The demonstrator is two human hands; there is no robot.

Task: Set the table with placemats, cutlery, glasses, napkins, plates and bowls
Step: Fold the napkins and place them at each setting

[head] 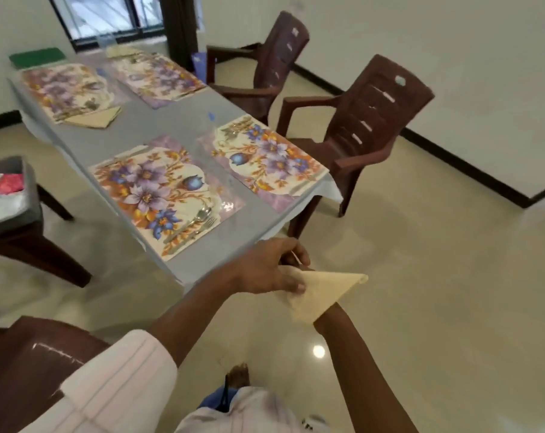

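A cream napkin (pixel 324 290) folded into a triangle is held off the table's near corner, over the floor. My left hand (pixel 269 268) grips its left end from above. My right hand (pixel 325 318) is under the napkin and mostly hidden; only the wrist shows. Several floral placemats lie on the grey table (pixel 168 120). The nearest placemat (pixel 158 192) carries a spoon and fork (pixel 201 218). The right placemat (pixel 265 157) has blurred cutlery at its ends. The far left placemat (pixel 65 89) has a folded napkin (pixel 93 118) at its near edge.
Two brown plastic chairs (pixel 368 120) stand along the table's right side, another chair (pixel 30 364) is at my lower left. A grey bin (pixel 18 195) with a pink item rests on a stool at left. A green mat (pixel 37 57) lies at the table's far end.
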